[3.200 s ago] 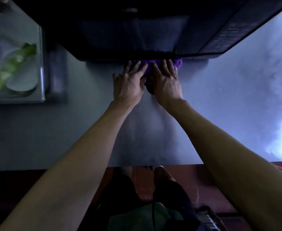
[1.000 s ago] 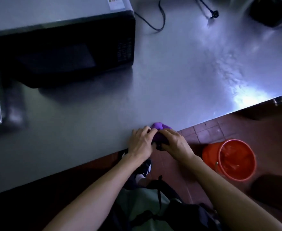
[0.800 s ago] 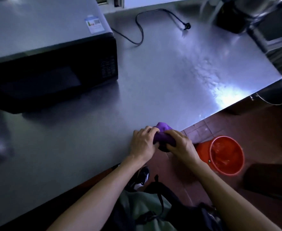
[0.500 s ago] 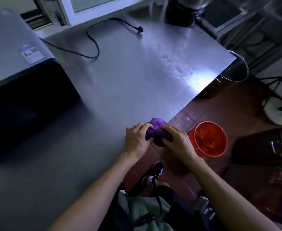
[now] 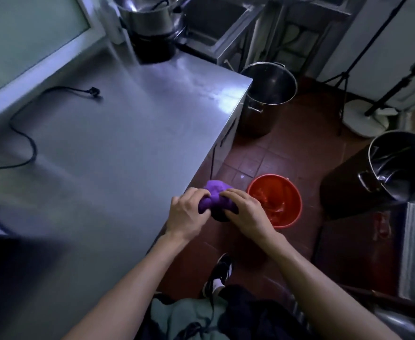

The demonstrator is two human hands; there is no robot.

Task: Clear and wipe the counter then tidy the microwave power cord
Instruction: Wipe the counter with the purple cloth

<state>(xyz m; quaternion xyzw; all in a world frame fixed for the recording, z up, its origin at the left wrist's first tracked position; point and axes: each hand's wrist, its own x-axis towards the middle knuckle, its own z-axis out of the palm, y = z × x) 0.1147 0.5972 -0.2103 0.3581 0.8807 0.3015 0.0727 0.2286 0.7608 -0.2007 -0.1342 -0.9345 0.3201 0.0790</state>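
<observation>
A bunched purple cloth is held between both hands, just off the front edge of the steel counter, above the red tiled floor. My left hand grips its left side and my right hand grips its right side. The black power cord lies loose on the counter at the back left, its plug lying free near the window frame. A dark corner of the microwave shows at the lower left.
An orange bucket stands on the floor right of my hands. A tall steel pot stands on the floor at the counter's end, another large pot at the right. Stacked pots sit at the counter's far corner. A tripod stand is behind.
Both hands drew the cloth from under the microwave's front to the counter's front edge and off it, over the floor. My view swung right, away from the microwave, toward the orange bucket.
</observation>
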